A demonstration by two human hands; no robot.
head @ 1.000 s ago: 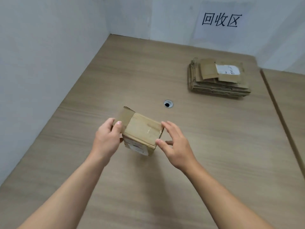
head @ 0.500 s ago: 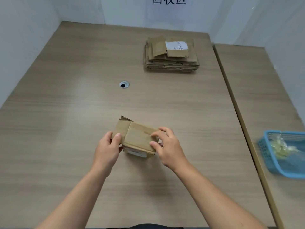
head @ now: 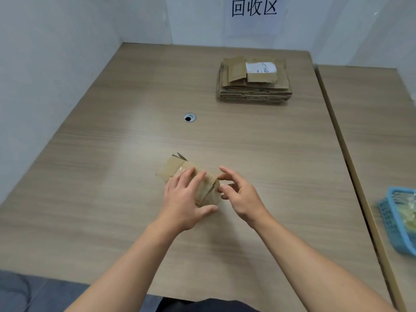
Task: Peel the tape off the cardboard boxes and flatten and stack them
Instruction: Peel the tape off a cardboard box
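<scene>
The small cardboard box (head: 171, 171) lies on its side near the middle of the wood-grain laminate table (head: 101, 199), just in front of the person. It is plain brown corrugated board, squashed out of square, with loose flap edges sticking up at its 11 o'clock end and a glossy band of what looks like clear tape (head: 180, 168) across its top. The left hand (head: 183, 202) covers the near half of the box, its 4 fingers straight and spread flat on the top face and its thumb stretched along the near side, so that side is hidden. The right hand (head: 242, 198) is at the box's 3 o'clock end with loosely bent, spread fingers, the index tip and thumb tip at the corner. Whether they nip any tape I cannot tell. At 12 o'clock from the box, well apart, is a round metal-rimmed cable hole (head: 189, 117). At 1 o'clock, near the far edge, sits a neat stack of flattened cardboard (head: 254, 88), its ribbed edges showing and a white paper label (head: 260, 68) on the top sheet. A paper sign (head: 254, 7) printed 回收区 hangs on the white wall beyond it. At 3 o'clock, on the adjoining table (head: 378, 131), a blue perforated plastic basket (head: 391, 221) holds crumpled clear material (head: 408, 212).
</scene>
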